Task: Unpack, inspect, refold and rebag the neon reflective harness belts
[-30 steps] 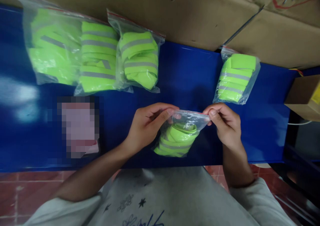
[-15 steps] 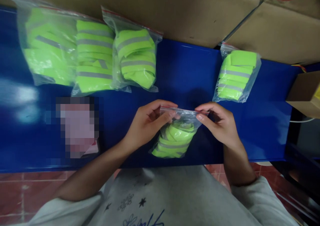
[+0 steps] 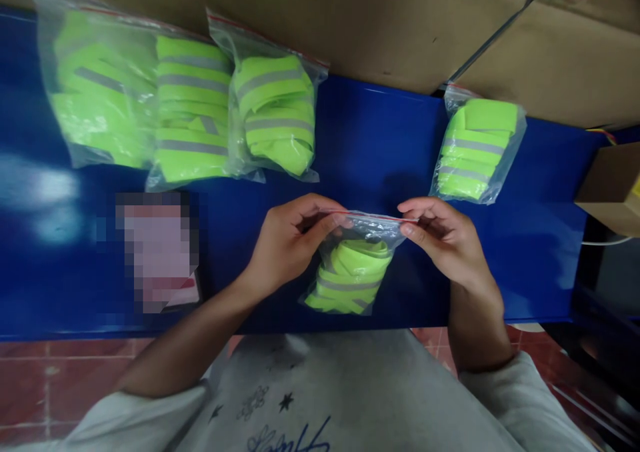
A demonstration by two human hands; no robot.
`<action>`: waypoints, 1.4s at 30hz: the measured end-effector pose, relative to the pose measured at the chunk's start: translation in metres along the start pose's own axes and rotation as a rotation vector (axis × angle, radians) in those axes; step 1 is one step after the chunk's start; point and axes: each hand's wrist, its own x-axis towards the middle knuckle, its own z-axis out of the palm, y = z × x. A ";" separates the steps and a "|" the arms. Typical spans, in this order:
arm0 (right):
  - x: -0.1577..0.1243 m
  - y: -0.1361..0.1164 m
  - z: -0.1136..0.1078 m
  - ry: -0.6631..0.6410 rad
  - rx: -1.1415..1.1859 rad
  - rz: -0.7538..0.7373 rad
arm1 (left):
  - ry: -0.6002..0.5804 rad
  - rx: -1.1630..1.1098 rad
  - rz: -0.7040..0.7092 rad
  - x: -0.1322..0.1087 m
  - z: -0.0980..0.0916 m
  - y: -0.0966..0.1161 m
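I am holding a small clear bag point(image 3: 357, 265) at the centre of the frame, just above the blue worktop point(image 3: 390, 139). My left hand point(image 3: 287, 245) is pinching the left end of the bag's red-edged top strip, fingers point(image 3: 327, 224) clamped on the plastic. My right hand point(image 3: 443, 235) is pinching the right end of the same strip, fingers clamped likewise. The bag is hanging below the strip and is containing folded neon-green bands with grey stripes.

Three filled bags point(image 3: 190, 105) are lying side by side, overlapping, in the upper left of the frame. One more filled bag point(image 3: 477, 149) is lying in the upper right, well apart from them. Cardboard boxes point(image 3: 400, 25) are standing along the top edge, behind the worktop.
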 end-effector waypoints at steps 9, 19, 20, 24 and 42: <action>0.002 0.003 -0.006 -0.070 -0.019 0.058 | -0.084 -0.053 -0.069 0.004 -0.010 0.004; 0.001 0.009 0.002 -0.026 -0.049 0.020 | -0.063 0.080 -0.070 0.008 -0.010 0.000; 0.001 0.008 0.002 -0.029 -0.045 0.023 | -0.055 0.088 -0.053 0.007 -0.009 0.001; 0.003 0.005 0.001 -0.044 -0.005 0.055 | -0.047 0.096 -0.038 0.005 -0.008 0.003; 0.003 0.002 0.002 0.003 0.077 0.126 | -0.079 0.165 -0.057 0.004 -0.016 0.009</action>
